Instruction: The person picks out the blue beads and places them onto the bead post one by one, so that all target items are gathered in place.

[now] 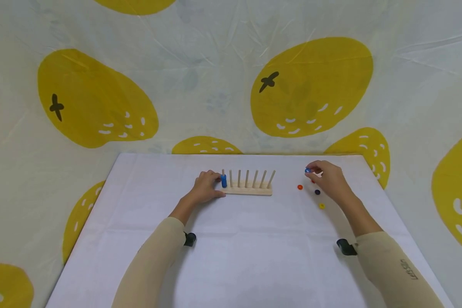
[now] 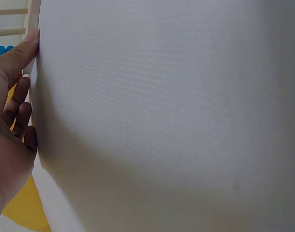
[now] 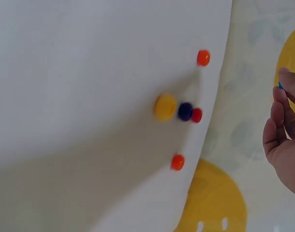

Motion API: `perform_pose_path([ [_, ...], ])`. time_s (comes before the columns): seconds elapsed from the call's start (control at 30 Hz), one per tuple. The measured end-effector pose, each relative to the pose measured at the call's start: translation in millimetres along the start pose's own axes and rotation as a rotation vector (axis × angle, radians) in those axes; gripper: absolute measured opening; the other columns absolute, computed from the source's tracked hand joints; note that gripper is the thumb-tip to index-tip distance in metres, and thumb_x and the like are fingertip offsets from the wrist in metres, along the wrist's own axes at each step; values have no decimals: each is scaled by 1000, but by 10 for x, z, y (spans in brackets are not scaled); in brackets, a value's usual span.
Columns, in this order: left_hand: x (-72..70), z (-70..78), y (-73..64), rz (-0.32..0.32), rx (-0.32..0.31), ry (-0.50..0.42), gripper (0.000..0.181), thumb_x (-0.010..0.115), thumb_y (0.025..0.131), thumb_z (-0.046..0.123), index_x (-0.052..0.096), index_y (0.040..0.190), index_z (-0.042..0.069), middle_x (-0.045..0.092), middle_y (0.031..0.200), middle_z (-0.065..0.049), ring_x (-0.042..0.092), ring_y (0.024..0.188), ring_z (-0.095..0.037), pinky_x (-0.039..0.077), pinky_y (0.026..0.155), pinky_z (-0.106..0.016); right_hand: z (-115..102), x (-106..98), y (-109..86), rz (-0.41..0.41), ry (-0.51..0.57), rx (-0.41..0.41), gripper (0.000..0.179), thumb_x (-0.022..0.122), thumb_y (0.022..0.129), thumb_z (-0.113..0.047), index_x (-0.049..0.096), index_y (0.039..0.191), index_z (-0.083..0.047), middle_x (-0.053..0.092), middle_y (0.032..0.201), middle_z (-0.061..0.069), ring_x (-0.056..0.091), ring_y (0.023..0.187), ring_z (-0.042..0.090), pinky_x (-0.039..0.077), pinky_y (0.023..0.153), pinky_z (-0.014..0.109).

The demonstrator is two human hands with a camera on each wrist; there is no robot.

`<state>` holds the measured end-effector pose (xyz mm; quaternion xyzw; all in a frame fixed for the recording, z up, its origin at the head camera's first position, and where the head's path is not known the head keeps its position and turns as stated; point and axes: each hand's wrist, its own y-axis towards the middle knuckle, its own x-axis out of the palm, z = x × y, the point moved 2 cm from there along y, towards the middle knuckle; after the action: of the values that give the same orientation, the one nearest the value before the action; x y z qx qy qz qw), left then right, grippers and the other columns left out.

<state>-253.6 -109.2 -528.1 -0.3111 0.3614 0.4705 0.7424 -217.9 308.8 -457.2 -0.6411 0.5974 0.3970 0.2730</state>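
Note:
A wooden peg rack (image 1: pixel 250 191) with a row of upright pegs stands towards the back of the table. Blue rings (image 1: pixel 224 181) are stacked on its leftmost peg; they also show in the left wrist view as blue beads (image 2: pixel 2 50). My left hand (image 1: pixel 205 187) holds the rack's left end, thumb at the front edge of the base and fingers around the back by the blue stack. Off to the right, my right hand (image 1: pixel 328 177) pinches a blue ring (image 1: pixel 307 170) between thumb and fingertips, raised above the table.
Loose rings lie below the right hand: an orange one (image 1: pixel 300 187), a dark blue one (image 1: pixel 317 192), a yellow one (image 1: pixel 321 206) and a red one (image 3: pixel 197 115). Another orange ring (image 3: pixel 177 162) shows in the right wrist view. A patterned cloth (image 1: pixel 215 85) hangs behind the white table (image 1: pixel 246 256).

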Motion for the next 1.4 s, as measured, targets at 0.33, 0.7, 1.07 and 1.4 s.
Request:
perform_pose_path([
  [0.33, 4, 0, 12, -12, -8, 4, 72, 89, 82, 36, 60, 142, 7, 61, 126, -7, 48, 125, -29, 38, 110, -49, -541, 76, 218, 3, 14, -137, 22, 75, 95, -13, 73, 115, -3, 73, 108, 14, 65, 102, 31, 54, 87, 50],
  [0.7, 19, -20, 5, -15, -11, -14, 72, 89, 82, 36, 60, 142, 8, 61, 127, -7, 47, 123, -28, 37, 110, -49, -1173, 266, 437, -51, 68, -273, 24, 76, 94, -12, 73, 117, -4, 73, 110, 11, 65, 101, 29, 55, 88, 47],
  [1.07, 17, -19, 7, -24, -13, -20, 71, 89, 82, 36, 61, 141, 8, 61, 125, -6, 48, 122, -28, 38, 110, -49, -1600, 596, 542, -111, 141, -275, 24, 75, 96, -18, 72, 118, -9, 73, 112, 6, 66, 105, 24, 56, 94, 43],
  [1.4, 18, -33, 27, -7, 6, -2, 70, 89, 81, 37, 62, 138, 9, 62, 122, -6, 49, 120, -28, 39, 108, -50, -1870, 872, 643, -147, 203, -330, 20, 75, 96, -16, 74, 113, -7, 75, 108, 7, 67, 102, 24, 57, 94, 45],
])
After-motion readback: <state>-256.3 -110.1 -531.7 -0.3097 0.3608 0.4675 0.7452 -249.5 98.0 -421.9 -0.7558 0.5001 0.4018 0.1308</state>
